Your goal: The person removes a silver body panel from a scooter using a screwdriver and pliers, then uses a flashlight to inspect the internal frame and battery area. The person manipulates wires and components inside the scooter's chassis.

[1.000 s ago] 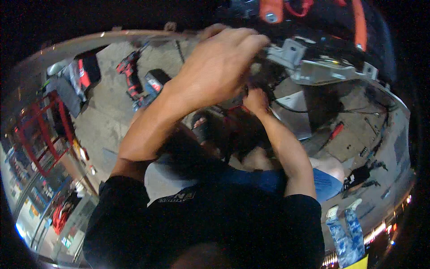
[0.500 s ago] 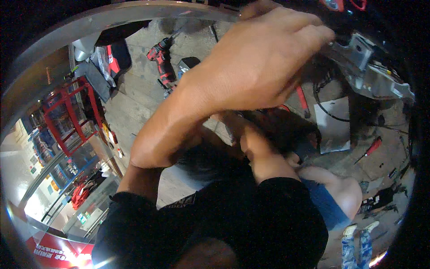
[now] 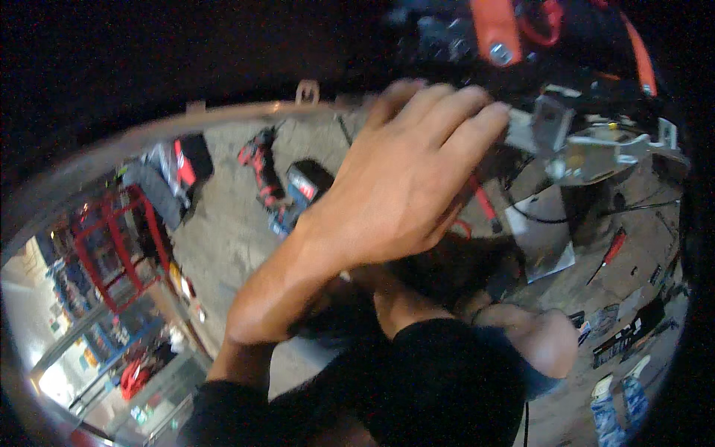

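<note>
At far left, a red frame of thin bars is standing beside the grey, stained concrete floor. A curved, dull rim is arching from the left toward the upper middle. Below it, a flat black-and-red case is lying with pale marks too blurred to read. Next, a red-and-black drill is lying near a blue-and-black tool, whose small red label is also blurring.

At centre, the left hand is reaching up to the rim's line, its back facing the camera and its fingers bent and slightly parted. Their undersides are hiding, so I cannot tell what this grip is holding. A silver, angular bracket is sitting just right of the fingertips, below an orange strap with a bolt. The right forearm is passing beneath the left wrist; the right hand is lying mostly hidden, its grip impossible to tell.

Rightward, a red handle is resting near a smooth, pale sheet. At far right, a red screwdriver is lying on the floor.
</note>
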`<state>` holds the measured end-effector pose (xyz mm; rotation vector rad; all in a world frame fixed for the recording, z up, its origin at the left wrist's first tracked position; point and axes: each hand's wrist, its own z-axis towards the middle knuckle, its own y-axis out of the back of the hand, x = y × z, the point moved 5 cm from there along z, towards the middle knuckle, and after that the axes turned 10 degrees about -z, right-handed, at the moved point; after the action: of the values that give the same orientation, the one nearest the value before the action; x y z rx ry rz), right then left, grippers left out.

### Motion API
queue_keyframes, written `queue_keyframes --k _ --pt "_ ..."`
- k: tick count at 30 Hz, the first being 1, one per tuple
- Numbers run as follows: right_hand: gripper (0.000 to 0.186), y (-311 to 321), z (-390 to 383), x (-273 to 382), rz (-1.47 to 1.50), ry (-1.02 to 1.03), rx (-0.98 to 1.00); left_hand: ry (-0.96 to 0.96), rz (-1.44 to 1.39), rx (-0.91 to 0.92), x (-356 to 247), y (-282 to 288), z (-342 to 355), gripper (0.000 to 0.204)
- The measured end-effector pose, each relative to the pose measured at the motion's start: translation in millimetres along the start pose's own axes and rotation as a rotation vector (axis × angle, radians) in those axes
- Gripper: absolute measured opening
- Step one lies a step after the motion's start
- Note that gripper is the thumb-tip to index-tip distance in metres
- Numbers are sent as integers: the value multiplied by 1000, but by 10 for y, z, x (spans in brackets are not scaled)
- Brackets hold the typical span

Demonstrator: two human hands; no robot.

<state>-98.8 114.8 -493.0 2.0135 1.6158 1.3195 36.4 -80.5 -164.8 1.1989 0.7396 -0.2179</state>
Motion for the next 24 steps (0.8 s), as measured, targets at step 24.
queue_keyframes --k 24 --pt "53 3494 -2753 -1599 1534 -52 -363 131 -11 36 14 -32 19 67"
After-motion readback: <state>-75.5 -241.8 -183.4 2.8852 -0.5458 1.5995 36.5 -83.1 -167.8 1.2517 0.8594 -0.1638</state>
